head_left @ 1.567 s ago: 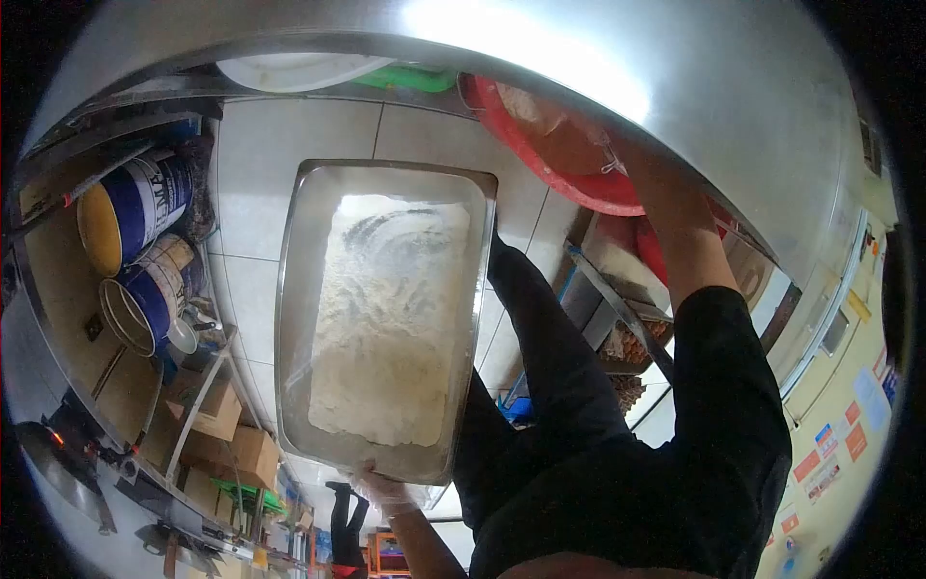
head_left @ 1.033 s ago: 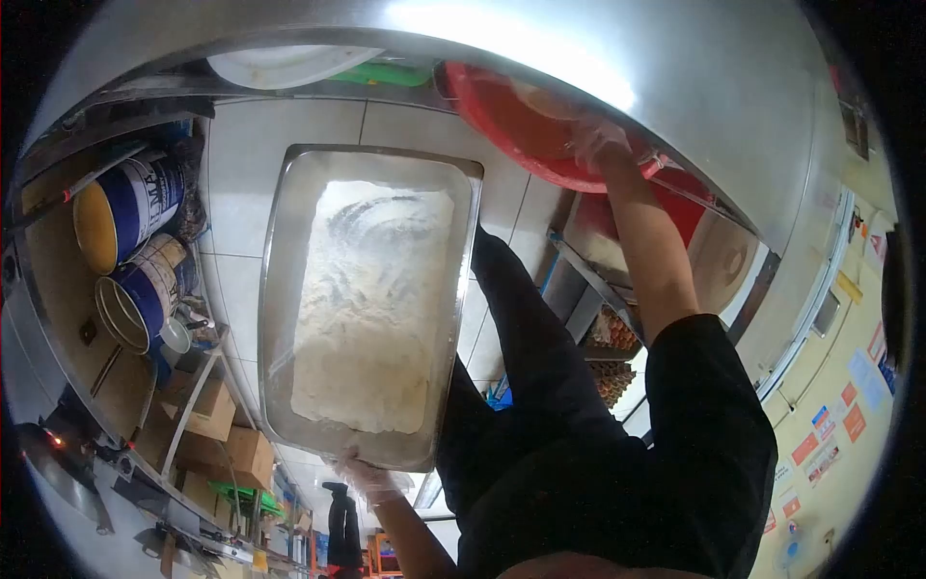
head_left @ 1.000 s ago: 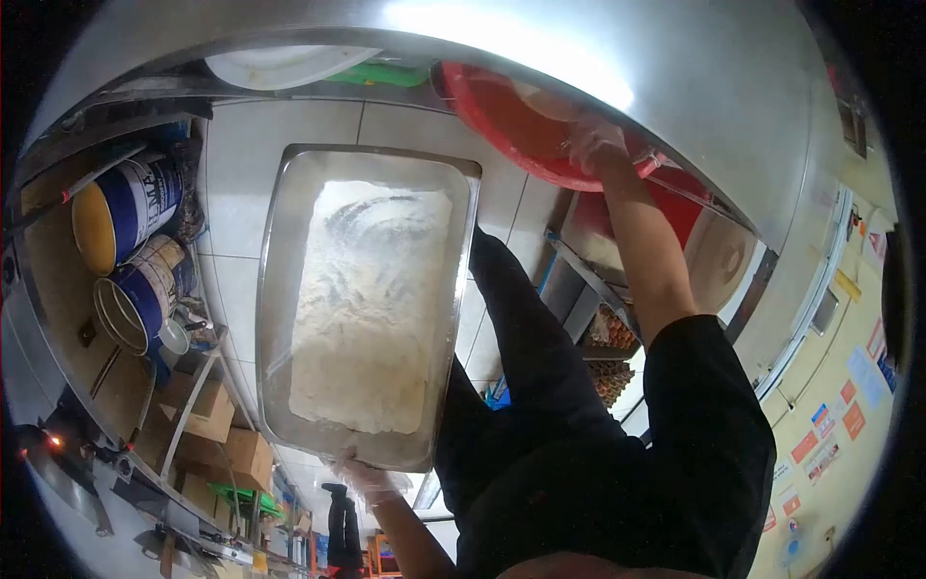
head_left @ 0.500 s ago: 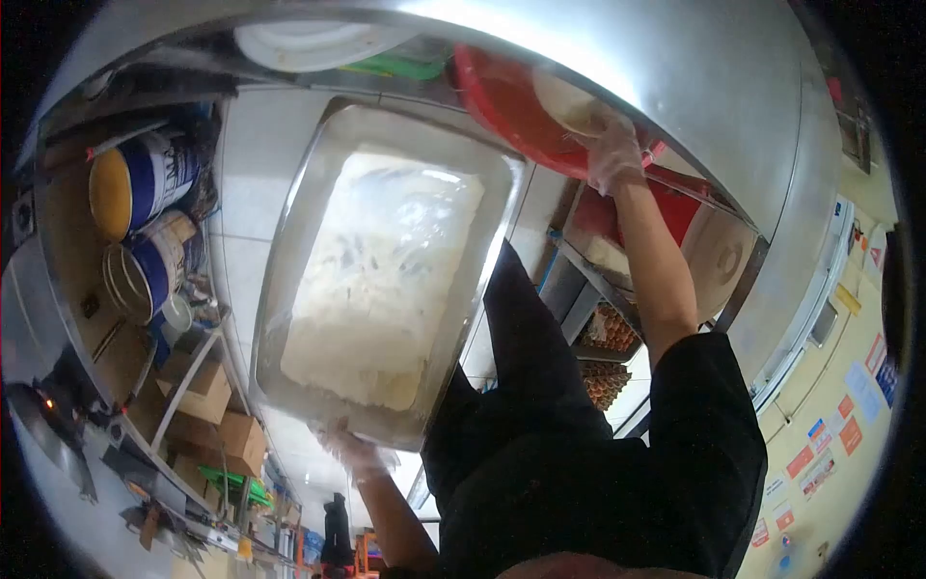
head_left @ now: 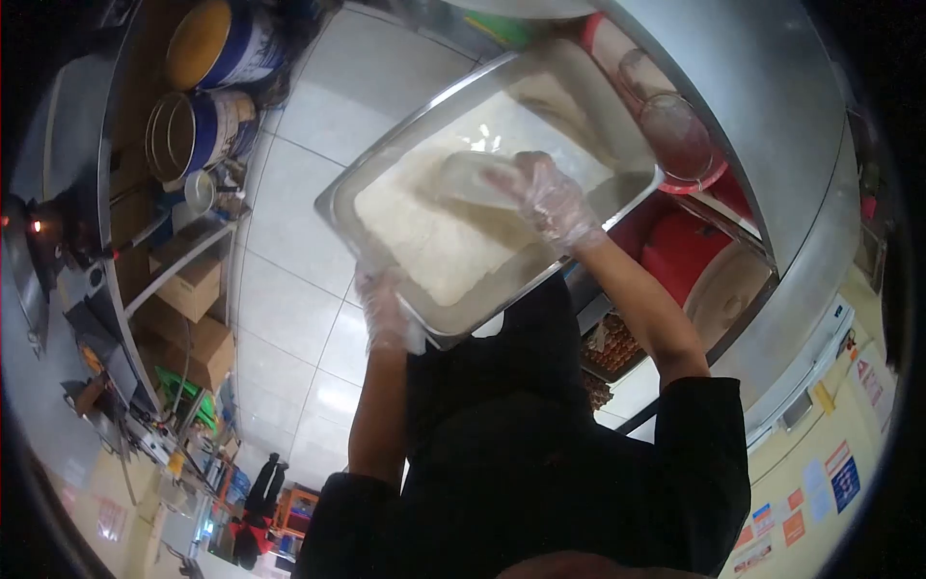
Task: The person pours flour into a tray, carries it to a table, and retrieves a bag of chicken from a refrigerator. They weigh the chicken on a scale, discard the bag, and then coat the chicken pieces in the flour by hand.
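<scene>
A large rectangular metal tray [head_left: 338, 207] is tilted in front of me, its inside spread with a smooth white substance [head_left: 424, 241]. My left hand [head_left: 383, 307], in a clear plastic glove, grips the tray at its near-left corner. Over the middle of the tray, my right hand [head_left: 557, 205], gloved the same way, has its fingers closed on the edge of a pale bowl [head_left: 468, 180]. Motion blurs the bowl, which hangs low over the white layer. Just past the tray's right end, a red basin [head_left: 709, 179] sits under the steel counter.
A steel counter [head_left: 772, 106] curves along the right, with a red bucket [head_left: 680, 256] and egg trays [head_left: 617, 347] beneath. Large blue-and-white tubs [head_left: 222, 135] and cardboard boxes [head_left: 198, 354] fill the left shelving. Someone in dark trousers [head_left: 265, 482] is in the background.
My right hand has come out of the red basin with the bowl and moved left over the tray. The tray has turned clockwise and shifted right; my left hand still grips its near end.
</scene>
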